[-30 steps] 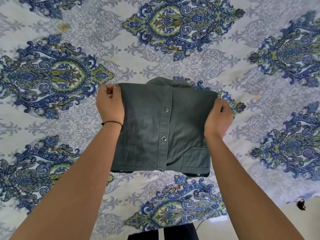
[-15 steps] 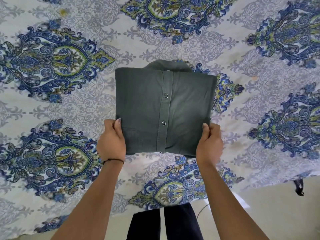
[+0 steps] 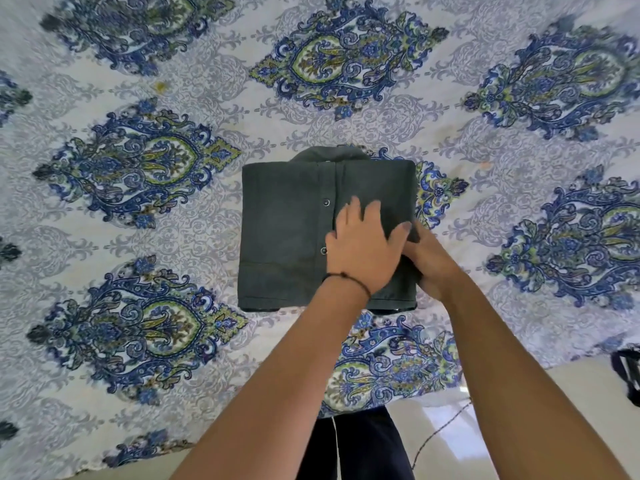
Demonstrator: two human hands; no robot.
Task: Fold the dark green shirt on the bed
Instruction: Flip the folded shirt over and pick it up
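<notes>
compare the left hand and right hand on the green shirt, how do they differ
The left hand lies flat on top of the dark green shirt, fingers spread; the right hand sits at the shirt's right edge, fingers mostly hidden. The left hand partly covers the right hand. The left wrist wears a thin dark band; the right wrist is bare. Both touch the shirt's right half.

One shirt [image 3: 284, 237], two grips [image 3: 363, 247] [image 3: 434, 268], one bedsheet [image 3: 519, 209]
</notes>
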